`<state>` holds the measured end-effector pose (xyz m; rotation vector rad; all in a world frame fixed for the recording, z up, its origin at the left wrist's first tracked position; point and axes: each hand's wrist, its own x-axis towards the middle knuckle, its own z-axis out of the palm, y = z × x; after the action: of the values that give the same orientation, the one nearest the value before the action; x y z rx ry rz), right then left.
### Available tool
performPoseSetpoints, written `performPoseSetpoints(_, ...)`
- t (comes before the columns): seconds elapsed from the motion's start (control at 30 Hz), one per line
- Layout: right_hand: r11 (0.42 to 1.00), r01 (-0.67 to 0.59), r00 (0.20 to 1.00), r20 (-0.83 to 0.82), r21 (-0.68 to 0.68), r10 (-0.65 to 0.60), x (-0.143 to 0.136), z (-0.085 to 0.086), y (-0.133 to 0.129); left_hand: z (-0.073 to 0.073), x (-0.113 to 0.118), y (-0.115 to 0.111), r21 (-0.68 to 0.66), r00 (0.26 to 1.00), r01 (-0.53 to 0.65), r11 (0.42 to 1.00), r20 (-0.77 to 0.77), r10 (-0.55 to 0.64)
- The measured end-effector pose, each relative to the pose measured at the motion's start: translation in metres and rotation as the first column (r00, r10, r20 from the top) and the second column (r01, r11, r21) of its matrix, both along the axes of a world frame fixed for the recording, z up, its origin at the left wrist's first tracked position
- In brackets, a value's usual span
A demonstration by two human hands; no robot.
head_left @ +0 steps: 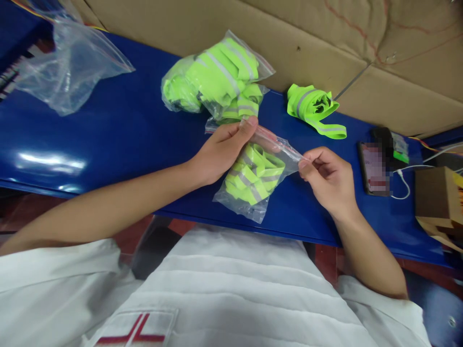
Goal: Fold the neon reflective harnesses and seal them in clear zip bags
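Both hands hold one small clear zip bag (249, 193) stuffed with a folded neon-green reflective band, just above the blue table (119, 130). My left hand (220, 149) pinches the bag's top strip at its left end between thumb and fingers. My right hand (327, 176) pinches the same strip at its right corner. The bag hangs down between them over the table's near edge.
Two filled bags of green bands (217, 79) lie behind my hands. A loose green band (313, 108) rests to their right. Empty clear bags (68, 67) sit far left. A phone (374, 168), cable and cardboard box (436, 197) are at the right. Cardboard (325, 33) backs the table.
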<state>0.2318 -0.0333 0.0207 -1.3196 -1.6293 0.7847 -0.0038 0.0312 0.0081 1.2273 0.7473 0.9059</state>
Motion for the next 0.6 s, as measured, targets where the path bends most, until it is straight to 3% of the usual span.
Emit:
performPoseSetpoints(0.37,0.999,-0.030,0.999,0.015,0.027,0.030,-0.0029,-0.0013,-0.0036,0.0023,0.0018,-0.0067,0.139,0.985,-0.064,0.988,-0.148,0.085)
performPoseSetpoints(0.6,0.999,-0.054,0.998,0.027,-0.003,0.054,-0.0064,-0.0034,-0.0053,0.0028,0.0000,-0.0070,0.272,0.983,0.028,0.962,-0.181,0.022)
